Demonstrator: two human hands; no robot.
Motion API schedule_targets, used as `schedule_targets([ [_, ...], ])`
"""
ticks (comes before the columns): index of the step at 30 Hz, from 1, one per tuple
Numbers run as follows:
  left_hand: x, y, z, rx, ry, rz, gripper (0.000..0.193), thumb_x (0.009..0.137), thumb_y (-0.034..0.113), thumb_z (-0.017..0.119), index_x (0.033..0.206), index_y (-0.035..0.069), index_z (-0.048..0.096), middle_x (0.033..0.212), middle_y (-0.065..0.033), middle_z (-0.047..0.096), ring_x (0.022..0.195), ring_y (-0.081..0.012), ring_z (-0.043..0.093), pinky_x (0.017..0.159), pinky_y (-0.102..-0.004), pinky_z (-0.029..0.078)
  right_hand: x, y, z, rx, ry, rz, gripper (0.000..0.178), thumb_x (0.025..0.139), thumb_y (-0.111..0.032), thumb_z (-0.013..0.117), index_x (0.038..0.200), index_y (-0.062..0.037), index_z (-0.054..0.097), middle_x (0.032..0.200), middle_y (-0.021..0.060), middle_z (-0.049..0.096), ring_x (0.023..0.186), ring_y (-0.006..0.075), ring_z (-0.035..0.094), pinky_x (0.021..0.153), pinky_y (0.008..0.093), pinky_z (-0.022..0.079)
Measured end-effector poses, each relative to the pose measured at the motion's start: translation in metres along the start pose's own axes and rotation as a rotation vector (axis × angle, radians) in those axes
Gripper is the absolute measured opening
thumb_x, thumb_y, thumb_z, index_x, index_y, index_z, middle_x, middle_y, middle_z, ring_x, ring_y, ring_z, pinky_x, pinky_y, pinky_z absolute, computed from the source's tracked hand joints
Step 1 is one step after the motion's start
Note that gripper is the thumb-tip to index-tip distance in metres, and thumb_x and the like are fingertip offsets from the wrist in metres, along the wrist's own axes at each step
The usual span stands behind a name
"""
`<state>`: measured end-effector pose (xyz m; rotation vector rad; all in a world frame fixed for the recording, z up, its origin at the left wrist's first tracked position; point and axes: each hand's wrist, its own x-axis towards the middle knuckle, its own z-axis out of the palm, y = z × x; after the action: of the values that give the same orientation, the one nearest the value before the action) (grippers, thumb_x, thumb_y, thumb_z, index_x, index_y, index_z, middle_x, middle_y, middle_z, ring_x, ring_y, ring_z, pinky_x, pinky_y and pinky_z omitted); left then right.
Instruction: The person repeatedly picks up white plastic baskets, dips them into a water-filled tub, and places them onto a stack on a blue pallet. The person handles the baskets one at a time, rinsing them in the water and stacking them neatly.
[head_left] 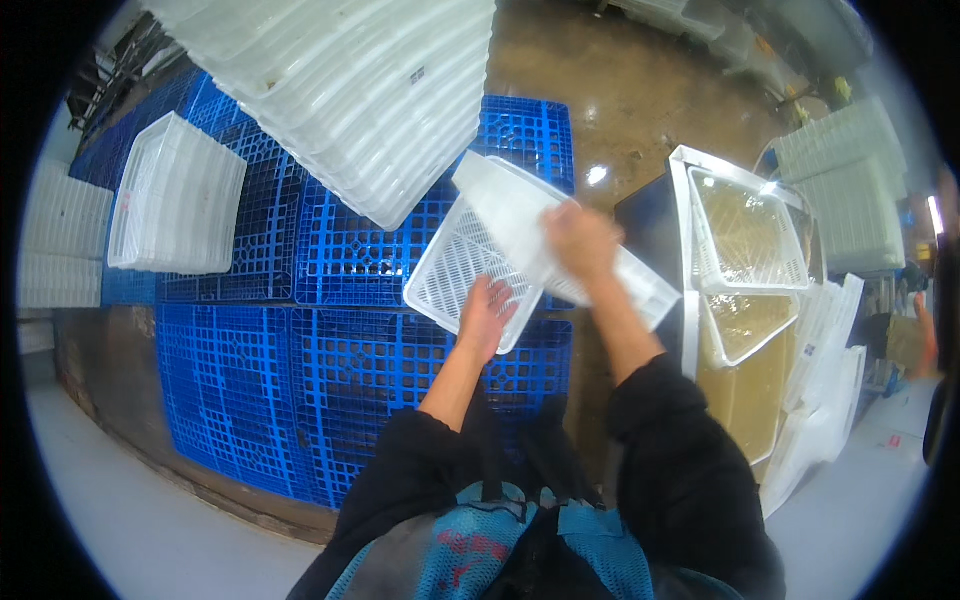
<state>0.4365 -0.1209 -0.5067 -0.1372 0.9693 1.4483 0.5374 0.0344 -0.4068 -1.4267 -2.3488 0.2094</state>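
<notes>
I hold a white perforated plastic tray out over blue plastic pallets. My left hand grips its near edge. My right hand is blurred and rests on a second white tray or lid that lies tilted across the first one, reaching toward the right. Both forearms wear black sleeves.
A tall leaning stack of white trays stands on the pallets ahead. A single white tray lies to the left, more white stacks beyond it. At right, a tank of yellowish liquid holds white trays, with stacked trays behind.
</notes>
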Motion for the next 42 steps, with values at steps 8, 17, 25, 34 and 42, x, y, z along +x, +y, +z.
schedule_targets([
  [8,0.052,-0.025,-0.166,0.128,0.306,-0.028,0.057,0.096,0.049,0.042,0.128,0.003,0.048,0.122,-0.0125,0.055,0.112,-0.0242,0.053,0.097,-0.0362,0.040,-0.157,-0.062,0.149,0.281,-0.575,-0.024,0.032,0.087,-0.031,0.057,0.077,-0.0007,0.061,0.073,0.0194,0.064,0.065,0.0349,0.065,0.060,0.0452,0.050],
  [17,0.051,-0.014,-0.134,0.353,0.177,-0.039,0.050,0.095,0.032,0.049,0.134,0.001,0.042,0.127,-0.0137,0.051,0.116,-0.0223,0.049,0.098,-0.0359,0.038,-0.165,-0.058,0.152,0.527,-0.386,0.576,0.036,0.088,-0.035,0.057,0.079,-0.0006,0.060,0.078,0.0237,0.063,0.074,0.0428,0.062,0.066,0.0492,0.048],
  [25,0.022,0.028,0.014,0.361,-0.259,0.001,0.055,0.098,0.034,0.045,0.137,-0.003,0.035,0.133,-0.0230,0.046,0.122,-0.0310,0.049,0.100,-0.0439,0.042,-0.060,0.131,-0.006,0.824,0.381,0.717,0.039,0.095,-0.028,0.056,0.062,-0.0068,0.055,0.054,-0.0059,0.044,0.051,0.0059,0.040,0.046,0.0274,0.032],
  [34,-0.011,-0.001,-0.118,0.701,0.090,-0.170,0.036,0.095,0.024,0.053,0.123,0.001,0.051,0.110,-0.0137,0.062,0.099,-0.0212,0.062,0.084,-0.0314,0.050,-0.211,0.248,-0.137,1.525,0.770,0.932,0.049,0.099,-0.036,0.038,0.131,-0.0010,0.049,0.130,0.0145,0.056,0.119,0.0300,0.053,0.102,0.0449,0.043],
  [42,-0.029,-0.046,-0.100,1.288,0.054,0.351,0.050,0.084,0.017,0.065,0.126,-0.005,0.048,0.123,-0.0211,0.054,0.117,-0.0323,0.052,0.099,-0.0395,0.041,-0.225,0.237,-0.144,1.538,0.970,0.949,0.050,0.097,-0.039,0.038,0.133,-0.0064,0.049,0.131,0.0115,0.055,0.120,0.0311,0.053,0.103,0.0467,0.042],
])
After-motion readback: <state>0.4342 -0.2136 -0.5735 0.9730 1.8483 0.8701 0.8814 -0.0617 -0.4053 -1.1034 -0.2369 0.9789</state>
